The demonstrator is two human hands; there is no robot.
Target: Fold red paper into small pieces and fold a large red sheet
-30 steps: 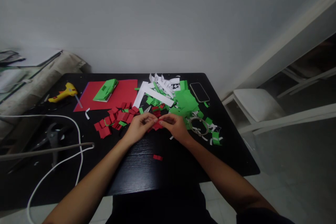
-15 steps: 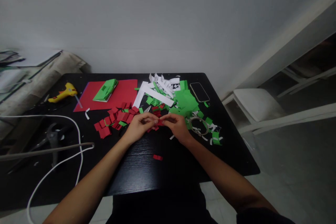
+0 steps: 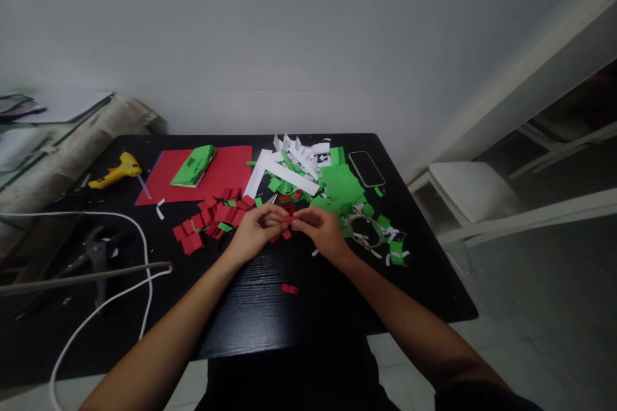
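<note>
Between my fingertips is a small red paper piece (image 3: 290, 219), partly covered by the fingers. My left hand (image 3: 258, 230) pinches it from the left, and my right hand (image 3: 324, 231) pinches it from the right. Left of my hands lies a heap of folded red paper pieces (image 3: 212, 218) with a few green bits in it. One folded red paper strip (image 3: 290, 289) rests apart, nearer the table's front edge. The tip of a pointed metal tool (image 3: 272, 200) shows just behind my left hand; the rest of it is hidden.
Beyond my hands are green paper scraps (image 3: 340, 186), white paper strips (image 3: 303, 154) and a phone (image 3: 366, 169). A ring (image 3: 365, 232) lies right. To the left are a red sheet (image 3: 164, 173), a green paper stack (image 3: 194, 166), a yellow glue gun (image 3: 116, 171) and a white cable (image 3: 148, 282).
My fingertips have shifted slightly around the red paper piece, and less of it shows between them now. Everything else on the table stays where it was.
</note>
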